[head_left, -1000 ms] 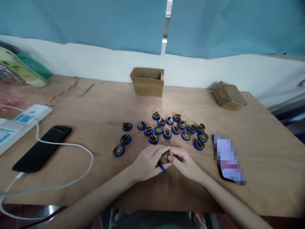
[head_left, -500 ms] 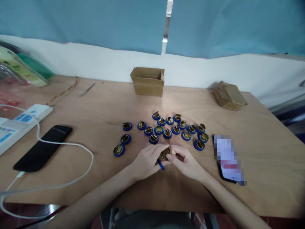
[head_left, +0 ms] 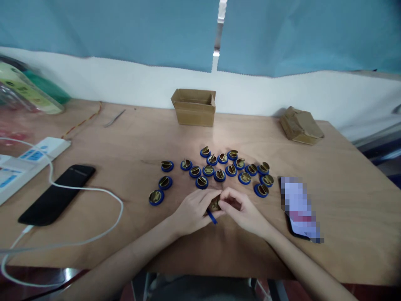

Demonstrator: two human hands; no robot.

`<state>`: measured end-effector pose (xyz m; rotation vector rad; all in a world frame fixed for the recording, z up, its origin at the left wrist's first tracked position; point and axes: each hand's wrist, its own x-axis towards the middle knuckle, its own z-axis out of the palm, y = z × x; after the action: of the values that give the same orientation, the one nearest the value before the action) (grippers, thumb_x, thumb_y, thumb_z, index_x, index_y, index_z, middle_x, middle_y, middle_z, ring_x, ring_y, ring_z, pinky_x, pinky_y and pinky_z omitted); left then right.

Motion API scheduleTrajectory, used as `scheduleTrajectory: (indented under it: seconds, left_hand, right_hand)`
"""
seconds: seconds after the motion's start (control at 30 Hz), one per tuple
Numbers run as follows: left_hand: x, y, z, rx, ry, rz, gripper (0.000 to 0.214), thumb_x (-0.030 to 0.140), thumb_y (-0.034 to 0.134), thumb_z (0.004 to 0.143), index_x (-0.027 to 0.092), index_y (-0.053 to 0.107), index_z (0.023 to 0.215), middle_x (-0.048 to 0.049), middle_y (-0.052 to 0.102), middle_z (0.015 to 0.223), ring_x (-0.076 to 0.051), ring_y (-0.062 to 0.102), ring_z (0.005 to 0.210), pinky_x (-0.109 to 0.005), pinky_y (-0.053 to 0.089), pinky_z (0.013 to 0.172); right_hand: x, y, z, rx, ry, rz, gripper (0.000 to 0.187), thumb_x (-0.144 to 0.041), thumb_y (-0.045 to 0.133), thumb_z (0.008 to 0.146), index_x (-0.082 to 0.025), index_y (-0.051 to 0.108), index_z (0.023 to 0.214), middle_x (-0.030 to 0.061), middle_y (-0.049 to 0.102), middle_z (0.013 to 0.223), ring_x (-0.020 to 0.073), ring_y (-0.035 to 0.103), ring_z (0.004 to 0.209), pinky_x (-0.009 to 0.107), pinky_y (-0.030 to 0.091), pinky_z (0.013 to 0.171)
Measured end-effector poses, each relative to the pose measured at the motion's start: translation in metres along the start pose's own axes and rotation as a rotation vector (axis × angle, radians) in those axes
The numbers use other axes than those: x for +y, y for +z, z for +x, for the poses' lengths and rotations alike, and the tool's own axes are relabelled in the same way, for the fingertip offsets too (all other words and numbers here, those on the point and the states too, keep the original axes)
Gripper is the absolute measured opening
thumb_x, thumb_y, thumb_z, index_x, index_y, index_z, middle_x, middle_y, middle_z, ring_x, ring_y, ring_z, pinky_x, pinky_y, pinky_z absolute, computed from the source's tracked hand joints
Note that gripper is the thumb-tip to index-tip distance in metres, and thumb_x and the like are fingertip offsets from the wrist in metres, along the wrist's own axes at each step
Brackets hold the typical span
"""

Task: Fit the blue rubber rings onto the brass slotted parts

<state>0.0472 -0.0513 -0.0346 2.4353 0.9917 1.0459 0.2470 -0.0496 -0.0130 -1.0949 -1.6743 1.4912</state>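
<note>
My left hand (head_left: pixel 194 212) is closed around a round brass-coloured clip piece (head_left: pixel 215 204) close to the table's front. From under its fingers pokes a short blue ribbon-like strip (head_left: pixel 212 217). Thumb and fingertips of my right hand (head_left: pixel 246 211) pinch the same piece from the other side. Fingers cover much of it. Beyond the hands lie several blue-rimmed discs with brass clip backs, among them a near one (head_left: pixel 202 182), one at the left (head_left: pixel 156 197) and one at the right (head_left: pixel 261 190). Many of their clip plates stand tilted up.
An open cardboard box (head_left: pixel 196 113) stands at the back, a crumpled carton (head_left: pixel 301 126) at back right. One phone (head_left: pixel 299 209) lies right; a black phone (head_left: pixel 56 194) with a white cable (head_left: pixel 103 190) lies left, near a power strip (head_left: pixel 40 152). Tweezers (head_left: pixel 115 118) rest behind.
The right hand's fingers have shifted slightly on the clip piece, its forefinger arching higher and closer to the left hand. The discs on the table stay where they were.
</note>
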Motion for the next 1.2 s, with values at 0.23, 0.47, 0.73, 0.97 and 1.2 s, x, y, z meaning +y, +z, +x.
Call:
scheduleTrajectory:
  seconds: [0.23, 0.47, 0.73, 0.97, 1.2]
  left_hand:
    - [0.0002, 0.0001, 0.0010, 0.001, 0.008, -0.003, 0.037, 0.042, 0.059, 0.098, 0.017, 0.054, 0.124, -0.0116, 0.075, 0.112, -0.025, 0.075, 0.100, -0.038, 0.062, 0.085]
    - [0.0001, 0.0020, -0.0012, -0.021, 0.008, -0.012, 0.038, 0.040, 0.061, 0.097, 0.017, 0.053, 0.126, -0.0120, 0.075, 0.112, -0.025, 0.074, 0.100, -0.038, 0.061, 0.085]
    - [0.0004, 0.0015, -0.0006, -0.008, 0.017, -0.013, 0.038, 0.039, 0.063, 0.097, 0.016, 0.053, 0.126, -0.0120, 0.075, 0.112, -0.025, 0.074, 0.100, -0.038, 0.061, 0.085]
    - [0.0027, -0.0003, 0.0012, -0.017, 0.003, -0.018, 0.035, 0.040, 0.063, 0.097, 0.017, 0.055, 0.123, -0.0109, 0.076, 0.111, -0.025, 0.075, 0.098, -0.037, 0.061, 0.084]
    - [0.0019, 0.0002, 0.0000, -0.039, -0.027, -0.046, 0.034, 0.037, 0.064, 0.096, 0.019, 0.056, 0.123, -0.0100, 0.075, 0.112, -0.024, 0.074, 0.099, -0.037, 0.060, 0.086]
  right_hand:
    - [-0.0030, 0.0014, 0.0003, 0.012, 0.052, 0.013, 0.030, -0.044, 0.060, 0.096, -0.019, 0.057, 0.081, -0.0011, 0.054, 0.075, 0.0129, 0.046, 0.066, 0.026, 0.037, 0.059]
    - [-0.0023, 0.0026, 0.0012, 0.052, 0.081, -0.007, 0.044, -0.053, 0.064, 0.091, -0.018, 0.053, 0.067, -0.0025, 0.051, 0.065, 0.0114, 0.043, 0.060, 0.025, 0.034, 0.055]
    - [-0.0051, 0.0014, 0.0031, 0.054, 0.037, 0.005, 0.043, -0.055, 0.066, 0.090, -0.018, 0.059, 0.069, -0.0007, 0.056, 0.066, 0.0125, 0.049, 0.061, 0.025, 0.040, 0.056]
    - [-0.0024, 0.0011, 0.0039, 0.050, 0.018, 0.075, 0.041, -0.055, 0.065, 0.092, -0.018, 0.063, 0.074, -0.0006, 0.059, 0.067, 0.0122, 0.052, 0.059, 0.025, 0.044, 0.056]
    - [-0.0011, -0.0027, 0.0042, 0.043, -0.013, 0.063, 0.044, -0.059, 0.060, 0.094, -0.018, 0.066, 0.078, 0.0013, 0.062, 0.069, 0.0133, 0.056, 0.059, 0.026, 0.048, 0.057]
